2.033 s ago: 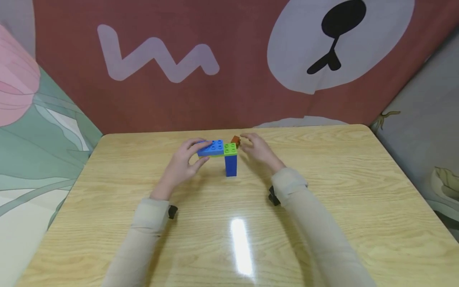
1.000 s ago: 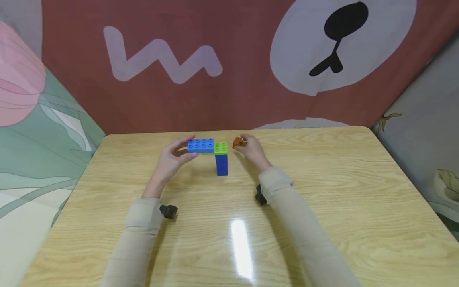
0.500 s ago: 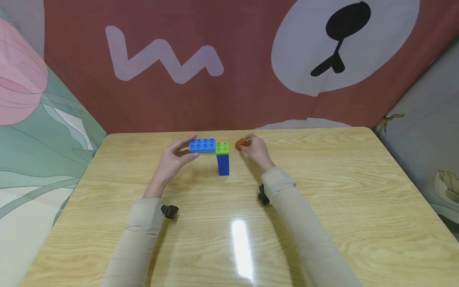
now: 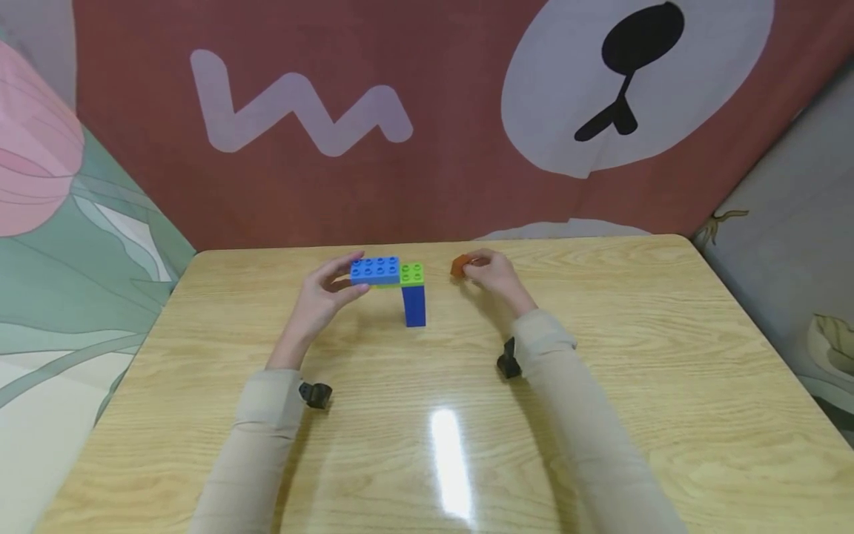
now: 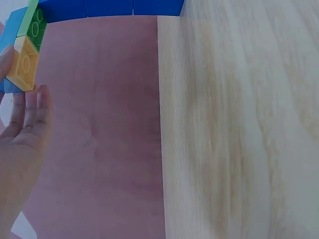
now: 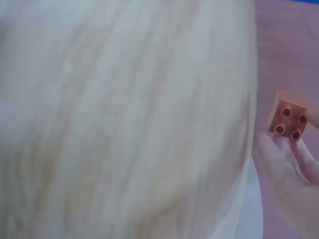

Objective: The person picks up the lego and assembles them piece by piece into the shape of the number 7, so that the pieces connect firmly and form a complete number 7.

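A blue eight-stud toy brick [image 4: 375, 271] lies level with a lime-green brick [image 4: 412, 274], which tops a dark blue brick column [image 4: 414, 306] standing on the table. My left hand [image 4: 320, 297] grips the blue brick's outer end between thumb and fingers. From below, the left wrist view shows a yellow brick [image 5: 23, 63] under that end, with the green brick [image 5: 35, 25] beside it and several blue bricks [image 5: 109, 7] stacked in the column. To the right of the structure, my right hand [image 4: 495, 276] pinches a small orange brick [image 4: 459, 266]; its four-stud face [image 6: 291, 122] shows in the right wrist view.
The wooden table [image 4: 634, 356] runs back to a reddish printed cloth [image 4: 427, 193]. Patterned fabric hangs at both sides. A dark wrist camera sits on each wrist, the left one [image 4: 316, 394] and the right one [image 4: 508, 360].
The right hand has reached the orange brick, pinched it and carried it a little to the right. The left hand and the structure shifted slightly left, then stayed put; its fingers now hold the end.
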Demonstrator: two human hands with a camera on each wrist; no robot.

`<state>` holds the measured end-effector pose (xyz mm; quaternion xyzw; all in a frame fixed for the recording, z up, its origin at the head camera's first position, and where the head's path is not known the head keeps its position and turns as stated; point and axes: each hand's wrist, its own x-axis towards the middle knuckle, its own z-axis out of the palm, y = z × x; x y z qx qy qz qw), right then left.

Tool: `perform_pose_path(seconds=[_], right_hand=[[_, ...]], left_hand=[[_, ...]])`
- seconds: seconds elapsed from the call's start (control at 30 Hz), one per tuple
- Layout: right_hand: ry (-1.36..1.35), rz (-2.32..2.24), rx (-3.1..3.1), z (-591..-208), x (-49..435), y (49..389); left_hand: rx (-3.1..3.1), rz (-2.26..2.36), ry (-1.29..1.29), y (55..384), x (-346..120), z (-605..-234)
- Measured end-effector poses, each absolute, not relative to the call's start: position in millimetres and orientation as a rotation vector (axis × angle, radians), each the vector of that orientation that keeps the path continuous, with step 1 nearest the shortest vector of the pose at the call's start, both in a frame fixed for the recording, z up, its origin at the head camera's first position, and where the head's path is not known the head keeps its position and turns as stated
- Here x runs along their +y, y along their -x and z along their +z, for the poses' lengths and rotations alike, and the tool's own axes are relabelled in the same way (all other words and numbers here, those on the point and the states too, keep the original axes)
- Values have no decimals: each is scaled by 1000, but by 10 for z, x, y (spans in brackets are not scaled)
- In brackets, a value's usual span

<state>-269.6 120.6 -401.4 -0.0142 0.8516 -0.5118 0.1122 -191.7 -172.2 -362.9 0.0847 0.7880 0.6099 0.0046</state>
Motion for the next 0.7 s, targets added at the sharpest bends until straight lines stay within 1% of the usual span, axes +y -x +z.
perform_pose_path(seconds=[0.17, 0.47, 0.7], right_hand=[[51, -1733, 2283, -3951, 1313, 2671], [126, -1937, 2122, -3779, 1367, 2606], [291, -1825, 2269, -3586, 1255, 2525]], left_hand=[[2478, 1918, -275, 1919, -1705, -3635], [2501, 1938, -285, 1934, -1658, -3644], [2499, 1923, -289, 1932, -1624, -3630]])
